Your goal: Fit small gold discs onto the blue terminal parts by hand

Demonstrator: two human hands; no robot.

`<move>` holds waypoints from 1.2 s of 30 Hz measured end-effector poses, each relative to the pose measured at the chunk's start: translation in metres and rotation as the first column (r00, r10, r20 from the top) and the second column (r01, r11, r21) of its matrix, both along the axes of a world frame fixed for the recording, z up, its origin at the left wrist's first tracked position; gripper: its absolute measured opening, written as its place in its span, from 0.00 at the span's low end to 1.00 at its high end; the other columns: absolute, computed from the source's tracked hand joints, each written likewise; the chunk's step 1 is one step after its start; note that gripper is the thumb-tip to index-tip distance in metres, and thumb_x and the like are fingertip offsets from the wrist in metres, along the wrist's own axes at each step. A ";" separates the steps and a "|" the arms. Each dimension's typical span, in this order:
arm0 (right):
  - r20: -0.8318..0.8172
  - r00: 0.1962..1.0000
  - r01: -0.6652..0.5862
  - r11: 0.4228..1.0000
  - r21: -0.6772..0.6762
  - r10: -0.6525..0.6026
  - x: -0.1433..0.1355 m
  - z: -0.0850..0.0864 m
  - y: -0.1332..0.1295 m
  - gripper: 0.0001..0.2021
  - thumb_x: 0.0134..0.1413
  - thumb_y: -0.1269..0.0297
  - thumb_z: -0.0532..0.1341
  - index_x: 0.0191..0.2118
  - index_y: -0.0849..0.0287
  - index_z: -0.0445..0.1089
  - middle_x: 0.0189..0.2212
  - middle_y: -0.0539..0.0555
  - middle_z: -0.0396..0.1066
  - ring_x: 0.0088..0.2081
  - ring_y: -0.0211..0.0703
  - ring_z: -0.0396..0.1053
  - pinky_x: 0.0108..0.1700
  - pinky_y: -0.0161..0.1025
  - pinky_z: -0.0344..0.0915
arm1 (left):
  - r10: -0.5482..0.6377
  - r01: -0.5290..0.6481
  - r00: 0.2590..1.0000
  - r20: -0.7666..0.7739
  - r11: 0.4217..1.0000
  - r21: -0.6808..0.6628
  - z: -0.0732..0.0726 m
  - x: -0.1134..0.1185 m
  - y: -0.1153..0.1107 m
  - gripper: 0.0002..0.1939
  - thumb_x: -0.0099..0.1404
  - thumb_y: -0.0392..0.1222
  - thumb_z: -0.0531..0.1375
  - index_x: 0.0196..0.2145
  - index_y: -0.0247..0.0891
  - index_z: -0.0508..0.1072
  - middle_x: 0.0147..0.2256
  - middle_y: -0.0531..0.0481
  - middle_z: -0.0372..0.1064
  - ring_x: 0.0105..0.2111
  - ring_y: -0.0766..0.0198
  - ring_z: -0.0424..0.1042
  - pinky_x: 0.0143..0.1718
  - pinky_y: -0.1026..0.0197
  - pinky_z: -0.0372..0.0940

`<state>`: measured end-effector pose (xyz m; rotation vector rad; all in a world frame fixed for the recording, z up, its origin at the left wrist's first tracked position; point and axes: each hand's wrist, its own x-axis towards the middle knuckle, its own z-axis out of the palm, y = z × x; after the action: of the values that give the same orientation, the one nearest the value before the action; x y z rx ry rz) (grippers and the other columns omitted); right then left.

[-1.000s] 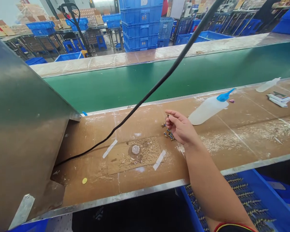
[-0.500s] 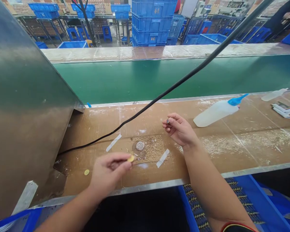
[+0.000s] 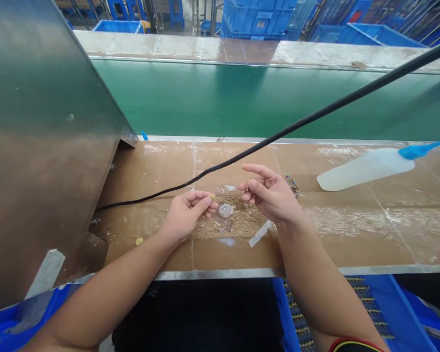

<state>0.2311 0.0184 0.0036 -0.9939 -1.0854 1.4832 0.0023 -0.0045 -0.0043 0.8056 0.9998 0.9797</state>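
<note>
My left hand [image 3: 190, 210] pinches a small round yellow disc [image 3: 211, 198] between thumb and fingertips. Just right of it, a whitish round lump [image 3: 226, 210] sits on the cardboard-covered bench. My right hand [image 3: 269, 193] holds a tiny part [image 3: 248, 187] between thumb and finger, its index finger stretched out; the part is too small to name. Behind that hand lies a small pile of metal parts [image 3: 292, 185], partly hidden. Another yellow disc [image 3: 139, 241] rests on the bench at the left.
A black cable [image 3: 242, 154] crosses above the bench. At the right lies a bottle with a blue nozzle [image 3: 366, 170]. A metal housing [image 3: 55, 146] stands at the left. Blue trays of small parts [image 3: 366, 303] sit below the front edge. White tape [image 3: 260, 233] is near my right hand.
My left hand has moved up and right with the yellow disc, closer to my right hand. The view has tilted down. My right index finger has stretched out, and the small metal pile now shows.
</note>
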 end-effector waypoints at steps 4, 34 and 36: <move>0.179 0.984 -0.025 0.997 0.077 0.011 -0.001 -0.003 -0.009 0.22 0.53 0.44 0.78 0.40 0.57 0.78 0.28 0.54 0.77 0.27 0.42 0.75 0.25 0.35 0.73 | 0.004 0.001 0.997 0.077 0.998 -0.068 0.003 0.002 0.001 0.27 0.49 0.54 0.79 0.36 0.30 0.80 0.30 0.42 0.78 0.28 0.65 0.75 0.30 0.66 0.71; 0.629 0.754 -0.398 0.894 0.208 0.189 0.004 0.017 -0.029 0.06 0.66 0.62 0.68 0.44 0.57 0.80 0.34 0.51 0.81 0.32 0.41 0.78 0.33 0.34 0.72 | 0.022 -0.028 0.998 0.052 0.993 0.113 -0.007 -0.002 0.004 0.18 0.58 0.51 0.75 0.33 0.34 0.79 0.28 0.49 0.73 0.27 0.70 0.70 0.28 0.72 0.66; 0.660 0.732 -0.428 0.867 0.256 0.167 0.004 0.018 -0.029 0.06 0.68 0.65 0.67 0.46 0.58 0.80 0.36 0.51 0.81 0.33 0.40 0.78 0.35 0.34 0.73 | 0.018 -0.023 0.999 0.046 0.993 0.119 -0.007 -0.002 0.004 0.18 0.58 0.51 0.76 0.33 0.34 0.79 0.28 0.49 0.73 0.27 0.70 0.70 0.28 0.72 0.67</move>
<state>0.2354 -0.0109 0.0211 -1.0696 -2.0329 1.1089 0.0004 -0.0008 -0.0110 0.8703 0.9190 1.0784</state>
